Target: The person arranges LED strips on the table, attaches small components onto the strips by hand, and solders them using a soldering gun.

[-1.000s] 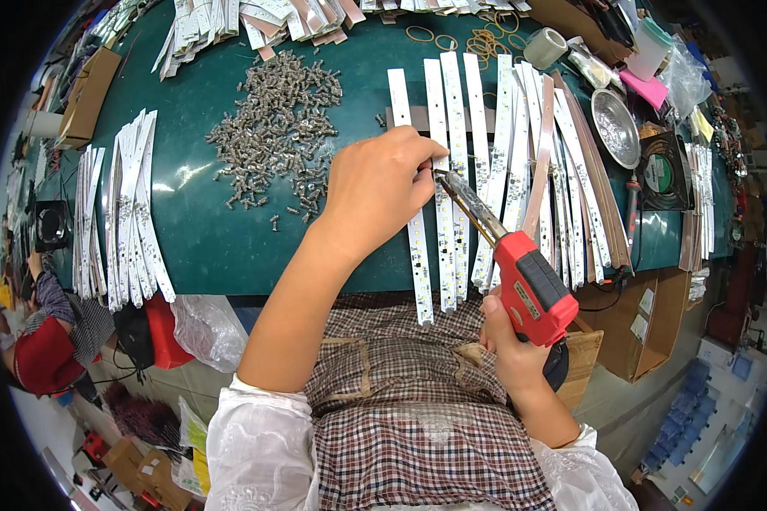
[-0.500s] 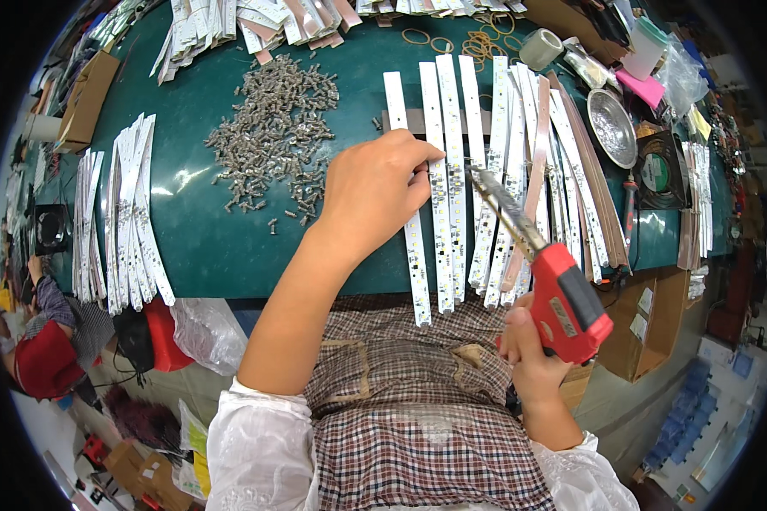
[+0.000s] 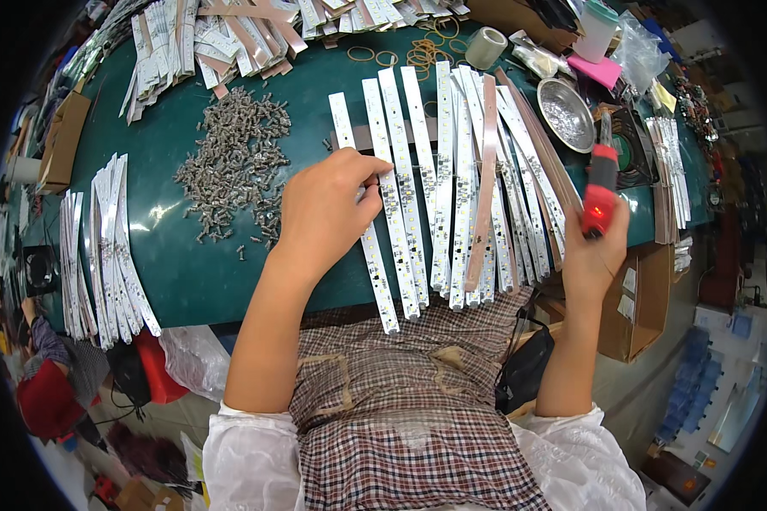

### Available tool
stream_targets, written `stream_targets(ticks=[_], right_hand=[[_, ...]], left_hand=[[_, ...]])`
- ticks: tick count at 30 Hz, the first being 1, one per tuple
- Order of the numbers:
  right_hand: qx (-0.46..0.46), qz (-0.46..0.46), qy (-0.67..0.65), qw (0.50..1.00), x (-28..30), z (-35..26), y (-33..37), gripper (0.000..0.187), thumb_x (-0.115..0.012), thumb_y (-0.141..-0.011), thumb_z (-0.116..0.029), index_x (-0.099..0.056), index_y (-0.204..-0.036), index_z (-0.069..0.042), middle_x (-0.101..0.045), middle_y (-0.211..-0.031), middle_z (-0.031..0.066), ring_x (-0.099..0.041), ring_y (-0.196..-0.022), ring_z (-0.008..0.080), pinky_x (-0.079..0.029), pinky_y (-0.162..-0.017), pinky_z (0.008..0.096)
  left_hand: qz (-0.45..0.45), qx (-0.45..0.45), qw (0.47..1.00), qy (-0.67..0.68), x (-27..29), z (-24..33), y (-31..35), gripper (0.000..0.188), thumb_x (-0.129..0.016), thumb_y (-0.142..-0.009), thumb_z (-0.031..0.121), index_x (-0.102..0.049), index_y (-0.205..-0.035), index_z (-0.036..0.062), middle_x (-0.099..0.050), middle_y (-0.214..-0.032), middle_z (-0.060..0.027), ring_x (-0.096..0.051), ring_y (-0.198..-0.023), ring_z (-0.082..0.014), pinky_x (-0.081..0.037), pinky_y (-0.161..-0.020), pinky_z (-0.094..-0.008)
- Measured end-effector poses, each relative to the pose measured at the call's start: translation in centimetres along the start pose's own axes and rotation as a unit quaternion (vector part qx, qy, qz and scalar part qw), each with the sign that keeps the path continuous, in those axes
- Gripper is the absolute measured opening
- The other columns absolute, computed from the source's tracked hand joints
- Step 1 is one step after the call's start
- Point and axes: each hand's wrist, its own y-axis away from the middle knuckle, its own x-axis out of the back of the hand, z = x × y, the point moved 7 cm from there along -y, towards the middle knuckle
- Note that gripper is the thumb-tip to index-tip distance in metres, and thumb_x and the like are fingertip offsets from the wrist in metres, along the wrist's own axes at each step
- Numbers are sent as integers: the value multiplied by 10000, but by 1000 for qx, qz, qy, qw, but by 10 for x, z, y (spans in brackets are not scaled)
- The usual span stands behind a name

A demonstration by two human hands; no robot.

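Grasping 1 red-and-black gun-shaped tool [image 3: 602,183], metal-tipped, inside the right hand [image 3: 591,251]; curling the left hand [image 3: 328,209] over slim white strips [image 3: 382,285] dotted yellow, lying beneath and rightward; impossible to tell whether pinching any.

Bright patches of light [image 3: 152,216] are reflected in the green tabletop [image 3: 175,285]. Grey floor [image 3: 626,400] is exposed at the right, where a dark reddish-brown form [image 3: 723,264], possibly furniture, is dimly seen.

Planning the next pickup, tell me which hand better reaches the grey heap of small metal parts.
Probably the left hand: it is nearer the heap; the right hand holds a red-and-black tool.
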Motion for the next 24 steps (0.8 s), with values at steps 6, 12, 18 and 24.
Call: stream_targets(ticks=[6,12,18,24], right_hand=[[99,-62,199,973,-40,-4,-14,474,-763,-693,-9,-519,-1097,-62,-583,-1035,130,-607,-945,371,-488,-770,433],[70,-64,246,965,-48,-4,-19,489,-773,-698,-36,-504,-1105,-71,-576,-1039,142,-611,-901,391,-492,-740,460],[38,-50,188,980,-29,5,-26,406,-721,-735,-15,-522,-1086,-56,-596,-1049,150,-606,-950,384,-480,-803,444],[13,-49,106,993,-4,1,-16,369,-724,-779,-29,-552,-1105,-31,-617,-936,112,-624,-840,263,-481,-782,349]], left_hand=[[0,-7,1000,-5,2,3,-1,237,-660,-772,56,-708,-1000,100,-651,-827,-40,-620,-659,-181,-501,-622,-299],[-5,6,1000,-2,15,6,2,267,-658,-777,53,-699,-1035,109,-634,-857,-34,-596,-626,-164,-487,-601,-287],[21,156,984,83,40,-6,24,172,-685,-791,52,-649,-959,36,-646,-812,-31,-571,-591,-109,-465,-584,-259],[-68,248,955,145,15,-2,69,216,-757,-795,113,-575,-805,-3,-621,-665,-54,-580,-558,-87,-445,-539,-245]])
